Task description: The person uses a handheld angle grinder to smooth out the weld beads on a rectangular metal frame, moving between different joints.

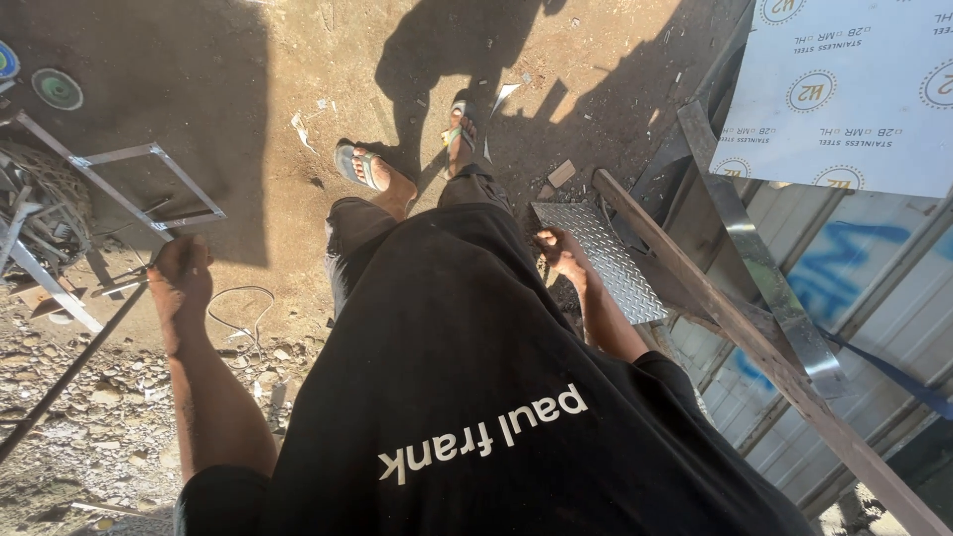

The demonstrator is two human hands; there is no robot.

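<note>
Left hand (182, 278) closed around rod (69, 372), slanting down over rubble; right hand (562, 253) pinching chequered plate (601, 260) edge beside plank (764, 357). Likely hazards: cut fingers from plate edge; sandalled feet exposed.

Dirt ground (298, 60), rubble (109, 397), white cable (238, 313), metal frame (149, 189)

A long dark metal rod (69, 372) slants over the rubble, gripped at its upper end; a silvery diamond-tread plate (606, 260) lies tilted, held at its edge.
</note>
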